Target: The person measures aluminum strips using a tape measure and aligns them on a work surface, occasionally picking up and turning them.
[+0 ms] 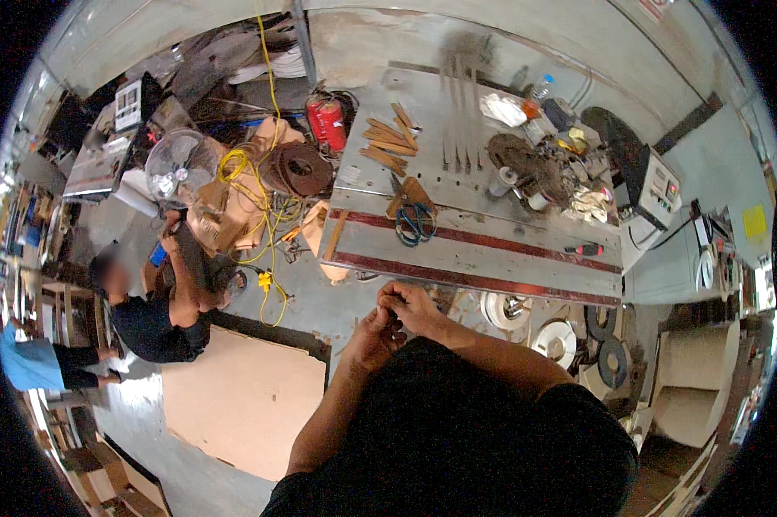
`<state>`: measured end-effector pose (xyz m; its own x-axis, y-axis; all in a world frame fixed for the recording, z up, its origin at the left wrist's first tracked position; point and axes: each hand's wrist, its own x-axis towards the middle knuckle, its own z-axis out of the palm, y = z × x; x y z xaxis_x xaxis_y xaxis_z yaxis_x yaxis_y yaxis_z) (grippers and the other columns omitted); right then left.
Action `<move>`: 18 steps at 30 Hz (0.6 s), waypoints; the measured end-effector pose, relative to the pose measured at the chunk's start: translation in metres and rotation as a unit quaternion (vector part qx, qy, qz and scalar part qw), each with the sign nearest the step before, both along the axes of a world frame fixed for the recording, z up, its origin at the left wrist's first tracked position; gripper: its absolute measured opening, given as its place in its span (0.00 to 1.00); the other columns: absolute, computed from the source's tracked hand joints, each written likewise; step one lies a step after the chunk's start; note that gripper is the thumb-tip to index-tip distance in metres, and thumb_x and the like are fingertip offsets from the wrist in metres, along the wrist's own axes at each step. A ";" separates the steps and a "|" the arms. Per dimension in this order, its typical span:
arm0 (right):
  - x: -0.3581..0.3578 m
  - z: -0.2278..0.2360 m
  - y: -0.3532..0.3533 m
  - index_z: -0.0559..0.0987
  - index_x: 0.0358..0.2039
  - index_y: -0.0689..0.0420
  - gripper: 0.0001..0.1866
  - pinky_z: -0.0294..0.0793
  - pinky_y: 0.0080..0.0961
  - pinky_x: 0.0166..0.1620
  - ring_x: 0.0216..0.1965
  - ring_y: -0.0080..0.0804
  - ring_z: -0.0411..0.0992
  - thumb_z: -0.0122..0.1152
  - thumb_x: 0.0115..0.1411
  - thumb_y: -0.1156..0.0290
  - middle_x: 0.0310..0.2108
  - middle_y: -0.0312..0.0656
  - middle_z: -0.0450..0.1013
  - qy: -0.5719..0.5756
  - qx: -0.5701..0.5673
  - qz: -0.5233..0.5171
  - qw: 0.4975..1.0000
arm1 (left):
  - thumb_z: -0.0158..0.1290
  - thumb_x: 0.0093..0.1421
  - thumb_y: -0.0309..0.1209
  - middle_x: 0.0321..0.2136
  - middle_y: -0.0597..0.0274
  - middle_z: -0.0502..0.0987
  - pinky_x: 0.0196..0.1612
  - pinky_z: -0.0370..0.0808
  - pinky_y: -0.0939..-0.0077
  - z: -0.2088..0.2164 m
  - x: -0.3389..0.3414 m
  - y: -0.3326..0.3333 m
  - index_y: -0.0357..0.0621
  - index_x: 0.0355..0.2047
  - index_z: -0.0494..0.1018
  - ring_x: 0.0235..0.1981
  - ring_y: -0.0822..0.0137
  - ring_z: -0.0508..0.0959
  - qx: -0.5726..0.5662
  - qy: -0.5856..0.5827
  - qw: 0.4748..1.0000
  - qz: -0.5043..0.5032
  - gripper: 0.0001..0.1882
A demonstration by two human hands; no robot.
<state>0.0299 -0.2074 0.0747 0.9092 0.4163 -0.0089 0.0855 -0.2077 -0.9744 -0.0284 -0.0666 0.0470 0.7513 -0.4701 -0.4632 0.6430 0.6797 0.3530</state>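
Note:
My left hand [372, 339] and my right hand [411, 308] meet close to my body, just off the near edge of the metal table [492, 243]. The fingers of both are closed and pressed together. Whatever they hold, if anything, is too small and too dark to make out. On the table ahead of them lie scissors with dark teal handles [416, 224], beside a flat brown piece [413, 195]. Several brown strips [388, 142] are scattered farther back. A red and black hand tool [585, 250] rests near the table's right end.
A control box [660, 189] stands right of the table. Left of it are a red fire extinguisher [326, 122], a yellow cable [274, 258] and a fan [182, 164]. One person [160, 310] crouches by a cardboard sheet [242, 396]; another in blue [31, 358] is farther left. Spools [554, 342] lie under the table.

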 end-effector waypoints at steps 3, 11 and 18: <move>0.009 0.040 0.002 0.74 0.29 0.59 0.06 0.71 0.27 0.40 0.33 0.30 0.72 0.54 0.60 0.71 0.28 0.40 0.73 0.052 0.011 0.049 0.997 | 0.52 0.56 0.57 0.37 0.68 0.72 0.34 0.69 0.73 0.051 0.011 0.003 0.49 0.47 0.66 0.36 0.71 0.71 0.063 -0.054 0.996 -0.024 0.29; 0.029 0.131 -0.004 0.79 0.37 0.59 0.10 0.71 0.28 0.41 0.36 0.32 0.72 0.56 0.61 0.67 0.34 0.41 0.74 -0.149 0.117 0.112 0.975 | 0.61 0.52 0.50 0.33 0.71 0.71 0.34 0.67 0.77 0.129 0.036 0.008 0.45 0.46 0.69 0.32 0.76 0.69 -0.021 -0.213 0.977 0.001 0.28; 0.038 0.142 -0.014 0.80 0.39 0.57 0.14 0.71 0.28 0.42 0.38 0.34 0.72 0.60 0.58 0.60 0.35 0.42 0.75 -0.209 0.097 0.109 0.967 | 0.60 0.54 0.45 0.33 0.72 0.73 0.33 0.68 0.80 0.122 0.052 0.000 0.45 0.43 0.71 0.30 0.77 0.71 0.016 -0.225 0.974 0.006 0.22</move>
